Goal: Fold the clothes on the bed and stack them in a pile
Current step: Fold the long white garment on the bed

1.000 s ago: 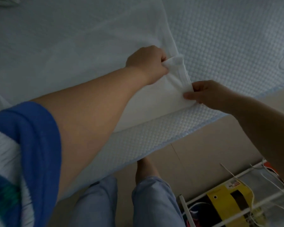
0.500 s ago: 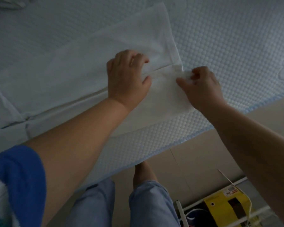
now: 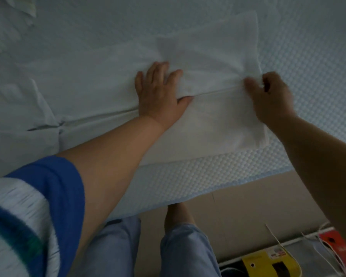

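the fingers of the left hand (image 3: 158,92) are spread and lie flat on the white garment (image 3: 208,76), pressing it down beside the seam where two layers meet, the thumb tucked at that seam. the fingers of the right hand (image 3: 272,96) are curled, thumb and fingertips pinching the cloth at the garment's right edge, where the seam ends. the garment lies flat on the bed (image 3: 308,56), near the bed's near edge and toward its right part, the folded end between the two hands and the rest running off to the left. a strip of dotted bed cover shows between the garment and the bed's edge. another pale piece of clothing (image 3: 22,7) lies at the far left corner. below the edge, on the floor, are the person's legs in light blue trousers (image 3: 184,252) and, to the right, a yellow box (image 3: 268,264) and a red packet (image 3: 334,244) in a white wire rack.
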